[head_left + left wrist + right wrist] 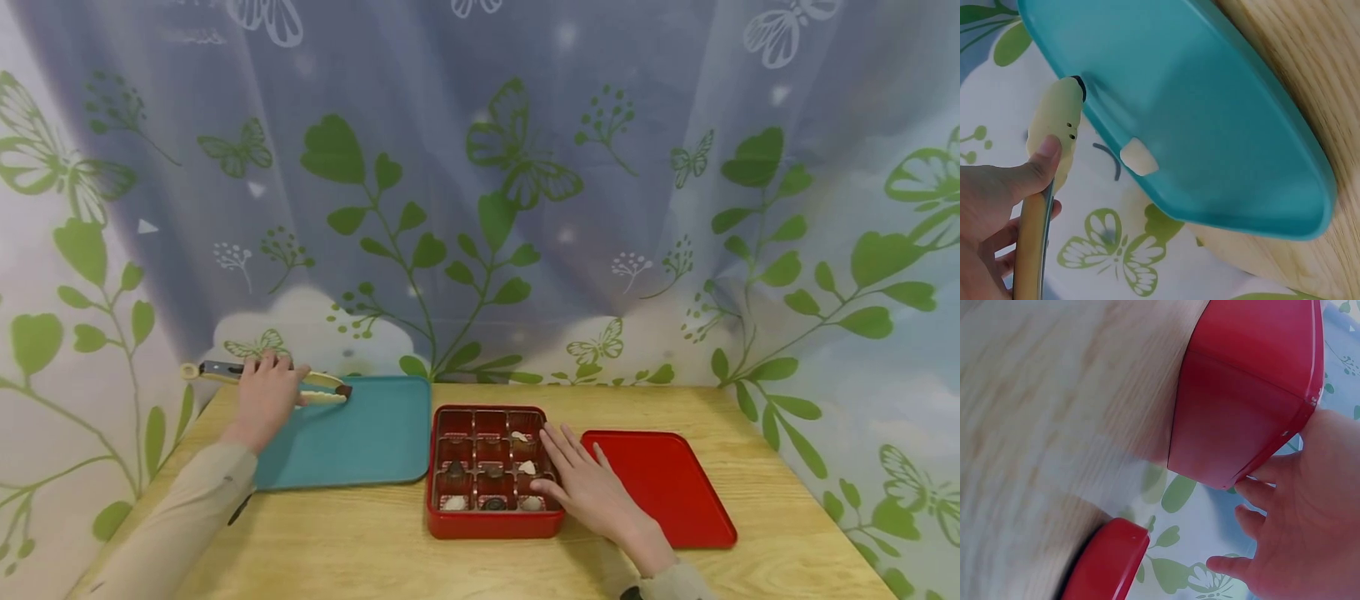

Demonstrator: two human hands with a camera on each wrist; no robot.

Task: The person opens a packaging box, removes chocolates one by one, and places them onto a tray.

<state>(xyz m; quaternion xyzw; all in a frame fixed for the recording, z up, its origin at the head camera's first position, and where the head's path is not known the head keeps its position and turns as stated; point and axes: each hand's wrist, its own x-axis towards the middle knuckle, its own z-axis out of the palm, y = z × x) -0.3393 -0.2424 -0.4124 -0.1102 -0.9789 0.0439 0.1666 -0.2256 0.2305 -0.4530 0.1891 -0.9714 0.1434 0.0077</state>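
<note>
A red box (487, 523) with a grid of compartments sits mid-table, several cells holding small dark and pale chocolates (492, 502). My right hand (592, 487) rests flat with straight fingers on the box's right edge (1244, 425). My left hand (264, 396) grips cream-coloured tongs (318, 387) at the far left corner of a teal tray (352, 437). The tongs' tips hold a small dark piece (344, 390) above the tray. In the left wrist view my thumb (1035, 169) presses the tongs' arm (1057, 125) beside the tray (1210, 119).
The red lid (660, 487) lies flat to the right of the box, its rim (1107, 562) near my right hand. The wooden table (375, 550) stands against a leaf-and-butterfly printed curtain (480, 208) on three sides.
</note>
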